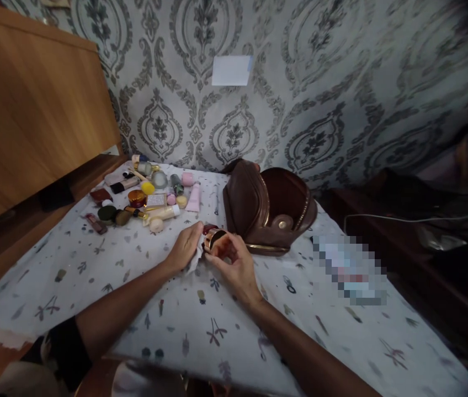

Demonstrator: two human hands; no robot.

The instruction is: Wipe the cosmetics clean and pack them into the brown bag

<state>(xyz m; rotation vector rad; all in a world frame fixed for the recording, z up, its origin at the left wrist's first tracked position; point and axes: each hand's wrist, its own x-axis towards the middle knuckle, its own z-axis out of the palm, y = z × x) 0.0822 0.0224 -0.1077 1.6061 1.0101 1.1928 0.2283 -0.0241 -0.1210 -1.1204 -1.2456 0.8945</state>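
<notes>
My right hand (238,267) is closed around a small cosmetic container (216,238) with a shiny copper-gold band and a dark red part. My left hand (185,248) presses a crumpled white tissue (196,259) against that container's left side; its fingertips are partly hidden. Just beyond the hands, a brown leather bag (244,204) with gold zips stands with its mouth open. To the left lies a group of cosmetics, among them a pink tube (193,197), a cream-coloured tube (163,214), an amber jar (137,198) and a yellow round item (148,188).
A white patterned cloth (134,309) covers the table. The wallpapered wall (192,116) rises behind it, and a wooden cabinet (39,105) stands at the left. At the right lies a pixelated item (350,271), with a white cable (408,219) beyond the table edge.
</notes>
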